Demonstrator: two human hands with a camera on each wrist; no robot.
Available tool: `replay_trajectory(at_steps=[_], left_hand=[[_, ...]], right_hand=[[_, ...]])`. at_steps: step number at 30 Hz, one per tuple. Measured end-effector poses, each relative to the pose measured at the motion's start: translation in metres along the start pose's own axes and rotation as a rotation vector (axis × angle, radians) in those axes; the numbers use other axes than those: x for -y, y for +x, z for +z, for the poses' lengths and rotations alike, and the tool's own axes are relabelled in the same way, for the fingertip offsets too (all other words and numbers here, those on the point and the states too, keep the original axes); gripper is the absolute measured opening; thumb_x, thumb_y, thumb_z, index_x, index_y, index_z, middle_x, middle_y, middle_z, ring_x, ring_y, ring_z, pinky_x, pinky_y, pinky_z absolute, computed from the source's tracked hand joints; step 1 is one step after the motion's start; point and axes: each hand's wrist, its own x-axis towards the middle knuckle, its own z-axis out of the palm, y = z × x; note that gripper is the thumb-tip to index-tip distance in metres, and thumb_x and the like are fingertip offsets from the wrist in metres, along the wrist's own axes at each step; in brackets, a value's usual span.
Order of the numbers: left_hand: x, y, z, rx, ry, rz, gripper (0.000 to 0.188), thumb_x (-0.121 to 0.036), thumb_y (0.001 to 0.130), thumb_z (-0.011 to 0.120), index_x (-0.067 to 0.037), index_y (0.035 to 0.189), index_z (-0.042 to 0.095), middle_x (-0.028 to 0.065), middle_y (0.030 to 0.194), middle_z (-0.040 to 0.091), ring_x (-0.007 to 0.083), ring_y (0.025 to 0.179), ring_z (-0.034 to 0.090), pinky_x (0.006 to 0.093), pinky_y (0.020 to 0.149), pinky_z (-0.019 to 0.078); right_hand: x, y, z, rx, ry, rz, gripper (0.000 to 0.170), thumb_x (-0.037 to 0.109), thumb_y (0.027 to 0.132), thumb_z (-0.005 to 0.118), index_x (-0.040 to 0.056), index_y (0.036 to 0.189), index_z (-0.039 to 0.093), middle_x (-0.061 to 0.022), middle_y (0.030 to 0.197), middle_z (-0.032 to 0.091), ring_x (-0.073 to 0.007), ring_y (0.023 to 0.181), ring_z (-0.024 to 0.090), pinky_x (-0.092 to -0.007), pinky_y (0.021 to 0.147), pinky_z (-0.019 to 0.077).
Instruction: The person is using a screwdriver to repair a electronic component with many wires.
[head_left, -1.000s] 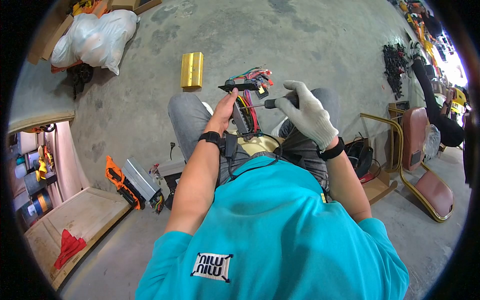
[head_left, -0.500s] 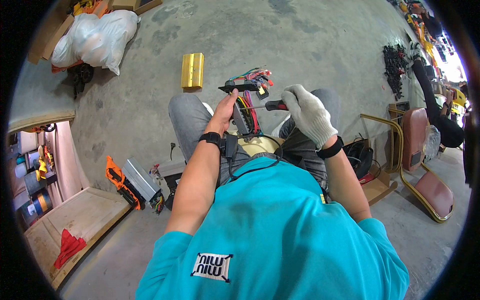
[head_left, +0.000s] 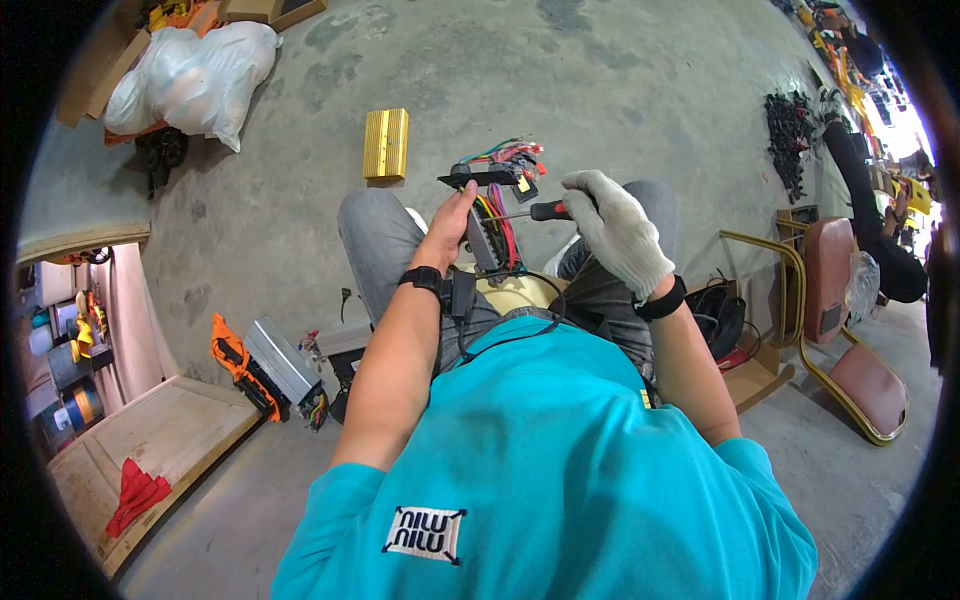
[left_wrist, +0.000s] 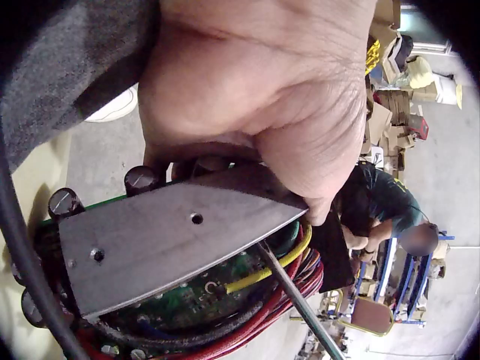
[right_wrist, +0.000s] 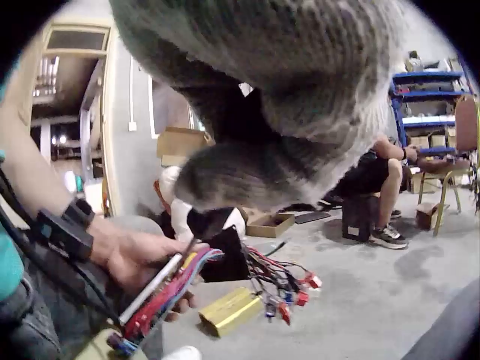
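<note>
My bare left hand (head_left: 447, 228) grips a circuit board with a grey metal plate (left_wrist: 172, 232), capacitors along one edge and a black end piece (head_left: 478, 179). Red, yellow and purple wires (head_left: 503, 225) run along the board, and their connectors (head_left: 518, 158) hang past the black piece. In its white knitted glove, my right hand (head_left: 617, 228) holds a screwdriver (head_left: 549, 210) by its black and red handle. The shaft (left_wrist: 300, 304) reaches in beside the plate's edge among the wires in the left wrist view; its tip is hidden there. The glove (right_wrist: 277, 112) hides the handle in the right wrist view.
A yellow finned case (head_left: 385, 144) lies on the floor ahead. Left are a silver case (head_left: 284, 358), an orange-and-black object (head_left: 240, 362) and a white bag (head_left: 193, 82). A chair (head_left: 830, 280) and an open carton (head_left: 757, 375) stand right. Another person (right_wrist: 375, 169) sits in the background.
My right hand has shifted on the screwdriver, its fingers closing and then loosening slightly around the handle. The left hand and the board stay nearly still.
</note>
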Motion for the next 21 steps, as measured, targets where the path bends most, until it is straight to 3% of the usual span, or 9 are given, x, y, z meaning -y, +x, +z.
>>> replay_trajectory(at_steps=[4, 10, 13, 15, 19, 21], left_hand=[[-0.002, -0.002, 0.002, -0.030, 0.032, -0.021, 0.059, -0.057, 0.104, 0.056, -0.003, 0.127, 0.065, 0.0054, 0.112, 0.072, 0.0156, 0.101, 0.066, 0.0344, 0.096, 0.0491], [-0.002, -0.003, 0.002, -0.015, 0.007, -0.011, 0.059, -0.056, 0.105, 0.055, -0.003, 0.130, 0.064, 0.0050, 0.111, 0.072, 0.0153, 0.101, 0.067, 0.0344, 0.095, 0.0505], [-0.003, -0.004, 0.003, -0.021, 0.002, -0.008, 0.058, -0.055, 0.105, 0.055, -0.004, 0.131, 0.064, 0.0053, 0.112, 0.072, 0.0152, 0.101, 0.067, 0.0343, 0.096, 0.0506], [-0.003, -0.005, 0.003, -0.026, -0.001, -0.006, 0.058, -0.055, 0.105, 0.055, -0.004, 0.131, 0.064, 0.0055, 0.113, 0.072, 0.0152, 0.101, 0.067, 0.0343, 0.096, 0.0506], [-0.001, -0.002, 0.001, -0.005, -0.012, -0.006, 0.059, -0.055, 0.105, 0.056, -0.003, 0.132, 0.064, 0.0055, 0.115, 0.072, 0.0152, 0.103, 0.066, 0.0338, 0.097, 0.0494], [0.000, -0.001, 0.001, -0.002, -0.012, -0.005, 0.059, -0.055, 0.105, 0.056, -0.003, 0.132, 0.063, 0.0057, 0.116, 0.071, 0.0154, 0.104, 0.066, 0.0336, 0.098, 0.0487]], right_hand=[[0.008, -0.003, -0.001, -0.061, 0.024, -0.198, 0.035, 0.020, 0.094, 0.070, 0.0035, 0.124, 0.062, -0.0190, 0.106, 0.070, -0.0322, 0.098, 0.071, -0.0392, 0.088, 0.0554], [0.014, -0.002, -0.001, -0.096, -0.050, 0.068, 0.035, 0.011, 0.091, 0.068, 0.0025, 0.124, 0.063, -0.0155, 0.105, 0.071, -0.0288, 0.095, 0.072, -0.0366, 0.088, 0.0556], [0.015, -0.001, -0.008, 0.072, 0.118, 0.219, 0.038, 0.012, 0.092, 0.068, 0.0024, 0.128, 0.060, -0.0162, 0.106, 0.071, -0.0277, 0.096, 0.072, -0.0370, 0.088, 0.0557], [0.006, -0.002, -0.003, -0.037, 0.047, -0.106, 0.036, 0.020, 0.098, 0.065, 0.0018, 0.128, 0.059, -0.0157, 0.101, 0.072, -0.0268, 0.095, 0.072, -0.0355, 0.086, 0.0556], [0.010, -0.003, -0.001, -0.068, -0.034, -0.091, 0.035, 0.023, 0.100, 0.064, 0.0008, 0.127, 0.061, -0.0138, 0.101, 0.073, -0.0207, 0.098, 0.072, -0.0333, 0.087, 0.0551], [0.014, -0.002, -0.003, -0.013, -0.116, 0.172, 0.035, 0.015, 0.096, 0.066, 0.0015, 0.128, 0.060, -0.0138, 0.106, 0.072, -0.0198, 0.101, 0.070, -0.0336, 0.089, 0.0547]])
